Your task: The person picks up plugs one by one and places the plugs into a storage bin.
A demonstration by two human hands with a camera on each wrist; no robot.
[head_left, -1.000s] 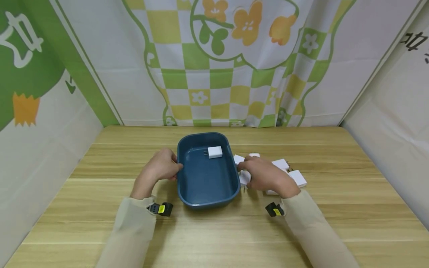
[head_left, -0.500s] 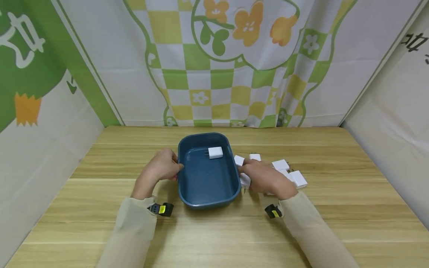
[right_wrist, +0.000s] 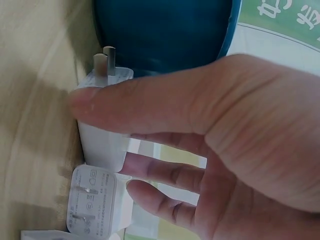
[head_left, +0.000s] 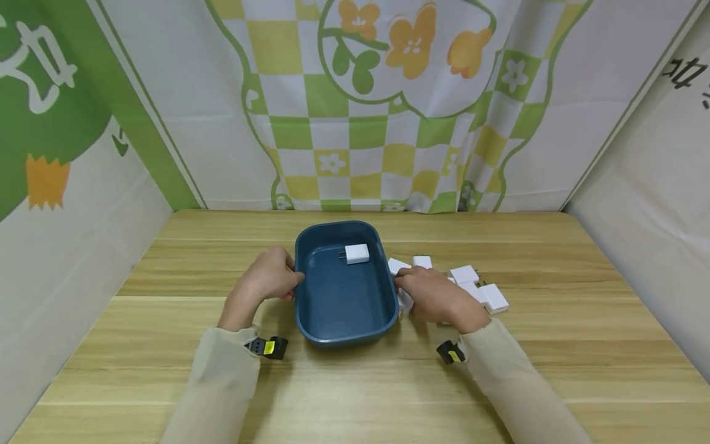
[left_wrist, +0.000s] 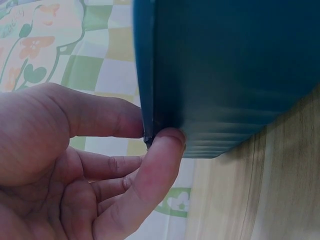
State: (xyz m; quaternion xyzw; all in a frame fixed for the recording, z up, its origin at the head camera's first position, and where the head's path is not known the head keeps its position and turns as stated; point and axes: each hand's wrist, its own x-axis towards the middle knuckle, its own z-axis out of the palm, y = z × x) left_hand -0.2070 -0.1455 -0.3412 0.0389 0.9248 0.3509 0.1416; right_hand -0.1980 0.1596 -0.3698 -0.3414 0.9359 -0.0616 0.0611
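Note:
A dark blue rectangular bin (head_left: pixel 344 302) stands on the table with one white charger (head_left: pixel 357 253) lying inside near its far right side, metal prongs pointing left. My left hand (head_left: pixel 268 274) pinches the bin's left rim between thumb and fingers. Just outside the right wall, my right hand (head_left: pixel 435 295) grips another white charger (right_wrist: pixel 100 145). In the right wrist view its thumb crosses the front of that charger, the fingers are behind it, and its two prongs stick out past the thumb. Right beside it is a charger (right_wrist: pixel 92 200) with printed text and prongs facing the camera.
More white chargers (head_left: pixel 492 298) lie in a loose group to the right of and beyond the right hand, one charger (head_left: pixel 422 262) a little apart. Wood-grain table (head_left: pixel 355 394) extends around the bin. A patterned curtain (head_left: pixel 366 160) hangs behind the table's far edge.
The charger at my right fingers has shifted and tilted slightly. My right hand has moved a little left and toward me. The left hand keeps its hold on the rim.

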